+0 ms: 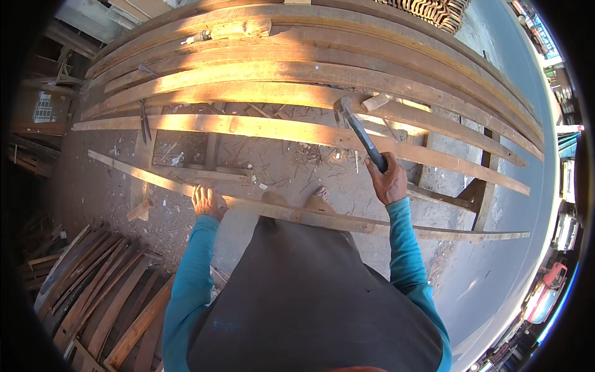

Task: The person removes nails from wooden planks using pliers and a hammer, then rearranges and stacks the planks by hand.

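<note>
I have the wooden strip lying across my view from just past 9 o'clock to between 3 and 4, in front of the dark apron at 6. At 9, the left hand is curled over it, fingers close together; its thumb I can't make out from here. At 3, the right hand is wrapped round the lower handle of the hammer, whose head points toward 1; whether that head touches the planks behind, I can't tell. To work well, I'd want the strip steadied firmly, the left fingers well clear of the hammer head, and a low, relaxed grip for a square swing. Farther out, a pair of pincers sits at 10 o'clock, a small wood block between 1 and 2, and a bottle on the planks near 11. The ground I see is grey-brown, littered with chips and offcuts, so I'd mind the footing. Curved slats crowd 8 o'clock, and warm sunlight streaks the planks from 10 to 1
</note>
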